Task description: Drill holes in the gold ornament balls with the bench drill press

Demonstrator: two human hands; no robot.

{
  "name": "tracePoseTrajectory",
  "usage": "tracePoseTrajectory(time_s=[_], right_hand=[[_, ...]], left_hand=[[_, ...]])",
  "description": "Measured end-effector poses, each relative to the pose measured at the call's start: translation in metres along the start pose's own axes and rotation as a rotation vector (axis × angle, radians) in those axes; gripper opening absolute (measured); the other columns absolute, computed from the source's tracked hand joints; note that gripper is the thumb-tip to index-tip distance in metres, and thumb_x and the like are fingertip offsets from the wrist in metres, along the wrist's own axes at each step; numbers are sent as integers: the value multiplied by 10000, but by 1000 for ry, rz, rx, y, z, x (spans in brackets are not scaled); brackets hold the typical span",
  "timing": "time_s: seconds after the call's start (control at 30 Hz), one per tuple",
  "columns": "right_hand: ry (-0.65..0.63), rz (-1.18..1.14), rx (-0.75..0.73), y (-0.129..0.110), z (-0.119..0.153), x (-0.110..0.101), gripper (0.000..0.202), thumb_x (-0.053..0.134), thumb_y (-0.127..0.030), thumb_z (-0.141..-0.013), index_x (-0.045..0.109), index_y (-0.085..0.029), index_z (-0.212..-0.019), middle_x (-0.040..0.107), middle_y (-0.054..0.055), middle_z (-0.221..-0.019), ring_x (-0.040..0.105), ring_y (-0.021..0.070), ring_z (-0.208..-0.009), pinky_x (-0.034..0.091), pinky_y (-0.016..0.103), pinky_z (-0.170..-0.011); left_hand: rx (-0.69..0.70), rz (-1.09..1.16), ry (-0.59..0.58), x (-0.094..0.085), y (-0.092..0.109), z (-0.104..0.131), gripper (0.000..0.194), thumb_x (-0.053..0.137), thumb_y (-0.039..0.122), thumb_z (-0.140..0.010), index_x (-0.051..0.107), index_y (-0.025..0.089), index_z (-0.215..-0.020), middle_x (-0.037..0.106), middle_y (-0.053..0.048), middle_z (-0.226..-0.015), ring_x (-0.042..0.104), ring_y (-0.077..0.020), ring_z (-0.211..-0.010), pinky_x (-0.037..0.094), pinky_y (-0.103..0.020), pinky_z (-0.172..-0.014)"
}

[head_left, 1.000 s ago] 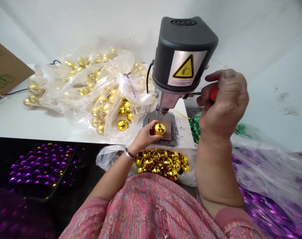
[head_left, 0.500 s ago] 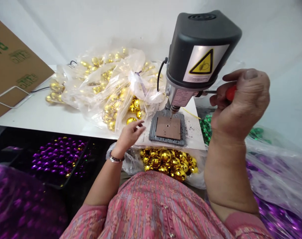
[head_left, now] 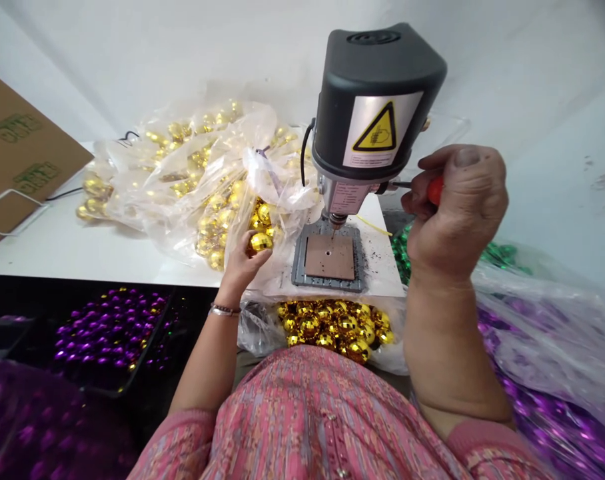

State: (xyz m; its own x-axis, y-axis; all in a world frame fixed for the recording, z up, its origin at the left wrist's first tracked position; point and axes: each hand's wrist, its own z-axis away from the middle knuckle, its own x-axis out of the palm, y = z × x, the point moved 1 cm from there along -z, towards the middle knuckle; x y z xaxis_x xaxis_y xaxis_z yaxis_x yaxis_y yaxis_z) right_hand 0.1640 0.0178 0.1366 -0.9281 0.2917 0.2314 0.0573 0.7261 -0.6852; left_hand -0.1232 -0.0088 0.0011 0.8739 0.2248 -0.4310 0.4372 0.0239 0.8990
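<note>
My left hand has its thumb and fingers around a gold mirrored ball at the opening of a clear plastic bag of gold balls. My right hand is closed on the red-knobbed lever at the right side of a black drill press. Under the drill bit, a brown square plate with a small hole lies on the grey metal base. No ball sits on that plate.
On my lap is an open bag of gold balls. Purple balls fill a dark crate at lower left. A cardboard box stands at far left. Bags of green balls and purple balls lie on the right.
My left hand has moved left and up to the bag opening and closed around a gold ball. My right hand stays on the lever. The whole view has shifted slightly.
</note>
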Motion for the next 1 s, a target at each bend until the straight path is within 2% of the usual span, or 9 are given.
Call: tracePoseTrajectory(time_s=[0.07,0.13,0.2,0.3,0.5,0.63,0.8,0.93,1.0], right_hand=[[-3,-11,-11,0,0,0,326,555,-444,-974,589,-148,-843,433,-58,-599,407,18,-503,320,198,-482],[-11,-14,-22,-1,1,0,328,544,-444,-980,587,-146,-851,425,-57,-624,408,13,-522,330,188,-494],[-24,-3,-27,-2,1,0,332,525,-445,-988,585,-148,-852,421,-55,-653,400,3,-528,334,181,-500],[-37,16,-12,-3,-2,0,360,518,-465,-986,584,-152,-822,413,-57,-637,394,0,-519,354,179,-510],[-81,43,59,-8,-22,5,453,510,-562,-961,538,-164,-747,348,-80,-529,346,9,-465,335,174,-490],[-95,16,134,-11,-32,8,381,536,-450,-978,532,-159,-731,401,-80,-520,354,24,-455,344,190,-468],[-101,17,108,-10,-33,8,390,535,-473,-978,530,-181,-721,402,-67,-541,359,43,-487,357,213,-503],[-99,29,117,-10,-33,7,316,518,-306,-994,512,-192,-700,384,-59,-544,365,62,-514,392,228,-576],[-102,9,101,-11,-32,7,322,511,-301,-998,501,-185,-698,398,-54,-567,382,61,-543,399,226,-604]], left_hand=[[-34,293,-74,1,15,11,645,680,503,-804,539,241,-1375,691,-83,-1057,670,-187,-827,519,-307,-698],[-63,469,-208,6,29,22,723,667,599,-797,517,252,-1412,680,-102,-1101,655,-175,-797,504,-301,-660],[-75,528,-339,17,39,30,798,685,655,-777,505,253,-1442,672,-111,-1104,628,-164,-766,489,-303,-637],[-77,503,-430,38,46,30,829,685,655,-797,473,248,-1487,669,-96,-1096,594,-144,-748,491,-296,-652],[-15,167,-329,72,50,3,629,711,453,-811,600,209,-1380,694,-67,-1133,606,-152,-891,503,-259,-777],[1,48,-308,88,49,-13,475,704,388,-804,686,145,-1212,703,-66,-994,606,-160,-835,508,-273,-761],[26,-102,-299,95,49,-21,418,743,372,-769,711,145,-1118,699,-43,-915,606,-162,-803,505,-284,-765],[78,-211,-294,96,57,-19,453,765,353,-756,705,149,-1156,726,-49,-980,632,-185,-863,505,-297,-799],[79,-240,-303,98,61,-16,510,776,337,-750,685,156,-1218,738,-46,-1003,643,-191,-868,513,-301,-804]])
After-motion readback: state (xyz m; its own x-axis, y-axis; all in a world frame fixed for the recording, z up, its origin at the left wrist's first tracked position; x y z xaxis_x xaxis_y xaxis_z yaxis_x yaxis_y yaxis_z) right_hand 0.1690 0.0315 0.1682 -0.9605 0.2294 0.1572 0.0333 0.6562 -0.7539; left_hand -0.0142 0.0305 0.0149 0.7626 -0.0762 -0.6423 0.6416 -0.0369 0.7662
